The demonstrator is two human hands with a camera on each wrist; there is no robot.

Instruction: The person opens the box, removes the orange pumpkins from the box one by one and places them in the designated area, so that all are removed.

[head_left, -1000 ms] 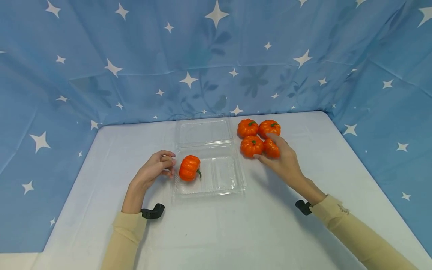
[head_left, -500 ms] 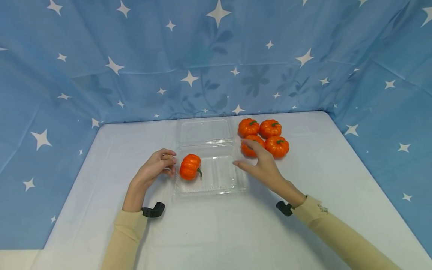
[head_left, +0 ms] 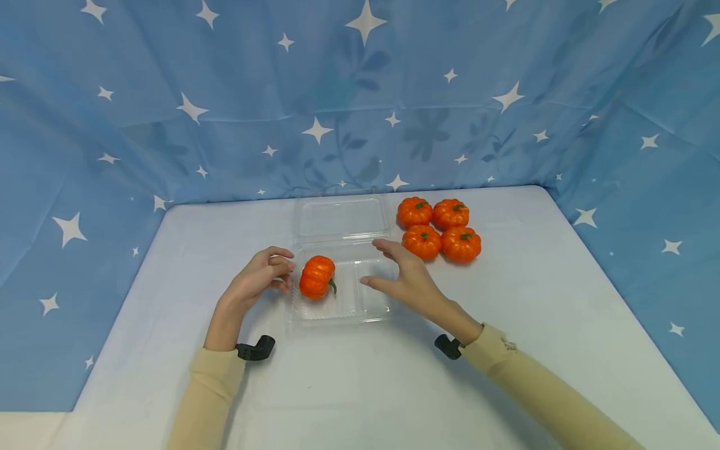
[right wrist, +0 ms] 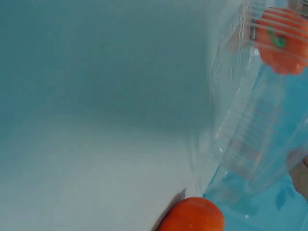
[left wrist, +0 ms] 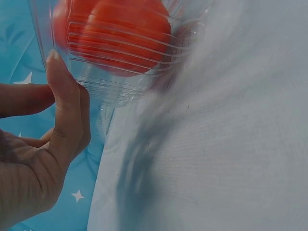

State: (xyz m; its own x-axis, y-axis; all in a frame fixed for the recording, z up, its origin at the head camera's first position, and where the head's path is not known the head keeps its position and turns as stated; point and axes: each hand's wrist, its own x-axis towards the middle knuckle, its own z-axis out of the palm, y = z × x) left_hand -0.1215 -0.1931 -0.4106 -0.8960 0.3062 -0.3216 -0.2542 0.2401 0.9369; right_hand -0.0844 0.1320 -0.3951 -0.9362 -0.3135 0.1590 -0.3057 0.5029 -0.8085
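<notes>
A clear plastic clamshell container [head_left: 349,319] lies with its lid [head_left: 342,219] folded back. One small orange pumpkin [head_left: 317,277] rests on its side in the container's left part, green stem pointing right. My left hand [head_left: 259,275] is at the container's left edge, fingers loosely bent; in the left wrist view a fingertip [left wrist: 54,60] overlaps the rim. Over the container's right part is my right hand [head_left: 413,281], thumb and fingers spread apart with nothing between them. Only a bit of the right hand [right wrist: 301,178] shows in the right wrist view.
Several orange pumpkins with green stems, one of them a front pumpkin [head_left: 461,245], sit in a close cluster right of the container. The white-covered table [head_left: 337,387] meets a blue star-patterned curtain [head_left: 242,94] at the back and sides.
My right hand has moved left from the pumpkin cluster to over the container, still holding nothing; the front pumpkins are uncovered. My left hand has stayed at the container's left edge.
</notes>
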